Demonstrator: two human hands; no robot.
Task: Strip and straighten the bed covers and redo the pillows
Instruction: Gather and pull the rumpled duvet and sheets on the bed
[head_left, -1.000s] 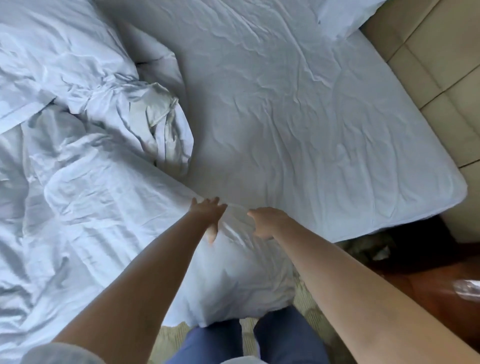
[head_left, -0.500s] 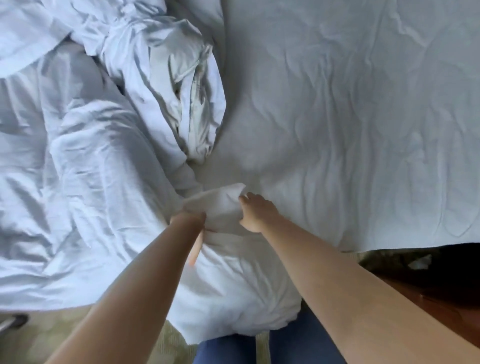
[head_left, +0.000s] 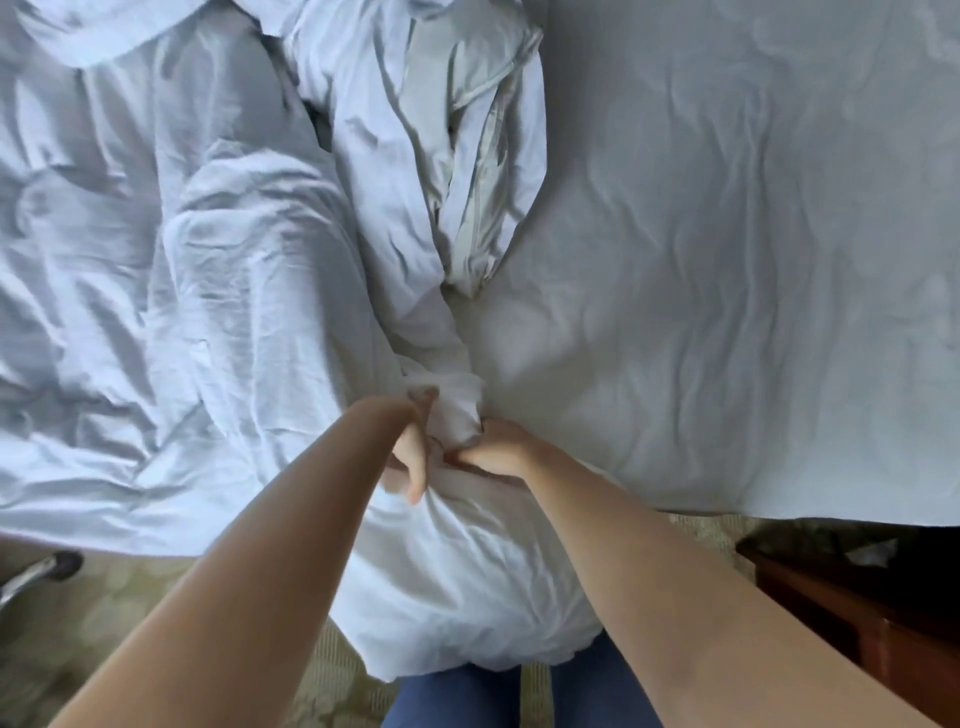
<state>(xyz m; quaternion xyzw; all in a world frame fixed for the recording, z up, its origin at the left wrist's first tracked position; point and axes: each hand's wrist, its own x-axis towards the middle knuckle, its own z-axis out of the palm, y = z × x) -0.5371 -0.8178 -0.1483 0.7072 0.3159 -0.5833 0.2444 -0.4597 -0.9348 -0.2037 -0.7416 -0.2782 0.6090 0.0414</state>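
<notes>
A rumpled white duvet covers the left half of the bed and hangs over the near edge towards my legs. Its bunched corner rises between my two hands. My left hand grips the corner from the left, fingers curled into the cloth. My right hand grips the same bunch from the right. A twisted fold of bedding lies up the middle of the bed. The wrinkled white fitted sheet lies bare on the right half.
A dark wooden piece of furniture stands at the lower right by the bed's edge. Patterned carpet shows below the bed, with a metal chair leg at the far left. My blue trouser legs touch the hanging duvet.
Both hands have closed on the duvet corner and gathered it into a tighter bunch. The view has shifted left and nearer; the bed's right corner and beige wall are out of sight.
</notes>
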